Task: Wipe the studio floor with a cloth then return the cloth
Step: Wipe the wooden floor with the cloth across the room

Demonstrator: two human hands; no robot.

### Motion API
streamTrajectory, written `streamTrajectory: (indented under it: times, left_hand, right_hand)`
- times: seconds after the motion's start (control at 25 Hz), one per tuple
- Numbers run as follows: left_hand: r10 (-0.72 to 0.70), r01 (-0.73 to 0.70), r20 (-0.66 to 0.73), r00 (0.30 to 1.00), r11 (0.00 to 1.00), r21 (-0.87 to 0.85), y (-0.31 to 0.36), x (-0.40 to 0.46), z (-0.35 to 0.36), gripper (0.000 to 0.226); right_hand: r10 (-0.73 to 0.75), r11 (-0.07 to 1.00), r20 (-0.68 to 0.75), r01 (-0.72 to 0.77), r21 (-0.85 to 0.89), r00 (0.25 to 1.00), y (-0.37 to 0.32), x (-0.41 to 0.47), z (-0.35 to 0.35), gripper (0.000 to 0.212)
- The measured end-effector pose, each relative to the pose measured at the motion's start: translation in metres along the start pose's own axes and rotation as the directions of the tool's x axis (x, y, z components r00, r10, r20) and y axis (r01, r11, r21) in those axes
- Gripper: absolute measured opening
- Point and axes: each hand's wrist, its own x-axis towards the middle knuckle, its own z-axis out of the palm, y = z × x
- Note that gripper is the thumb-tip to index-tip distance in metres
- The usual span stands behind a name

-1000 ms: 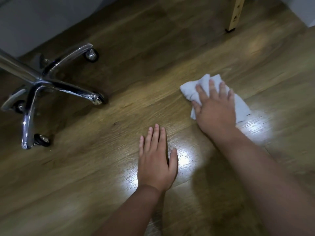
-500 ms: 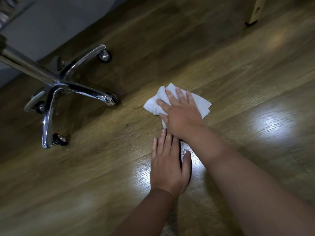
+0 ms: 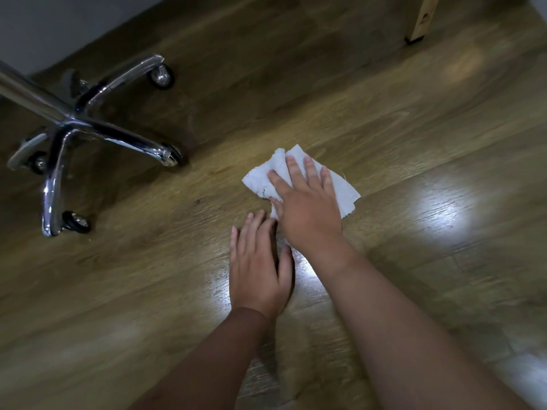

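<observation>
1. The wiping is under way, not finished. The right hand (image 3: 307, 214) lies flat on the white cloth (image 3: 344, 192), fingers spread and nearly straight, pressing it against the wooden floor (image 3: 414, 119) rather than curling round it.
2. The cloth sits crumpled under that palm, its corners sticking out past the fingertips and to the right of the hand, roughly mid-floor and just ahead of the left hand (image 3: 259, 267).
3. The left hand rests palm down on bare boards, fingers straight and together, holding nothing; I judge it to be a prop for the body's weight. Its fingertips are just beside the right wrist.
4. How much floor has been covered cannot be read here: bright patches near both hands are glare from a light, and no clear wet trail shows.
5. Boards near the chrome chair base (image 3: 77, 125) and toward the wooden table leg (image 3: 421, 19) seem likely still to need a pass.
6. The second part, returning the cloth, is not yet begun; where it belongs is not in view.
</observation>
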Motion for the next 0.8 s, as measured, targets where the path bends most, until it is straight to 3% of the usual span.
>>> streamTrajectory:
  times: [0.44,0.8]
  left_hand:
    - [0.015,-0.030,0.126,0.992,0.992,0.123,0.002,0.005,0.001,0.064]
    - [0.003,-0.031,0.179,0.984,0.987,0.155,0.001,0.007,-0.001,0.064]
  right_hand:
    - [0.051,0.999,0.044,-0.050,-0.020,0.998,0.010,-0.039,-0.014,0.054]
    - [0.120,0.992,0.216,-0.110,-0.057,0.969,0.004,-0.043,-0.025,0.060]
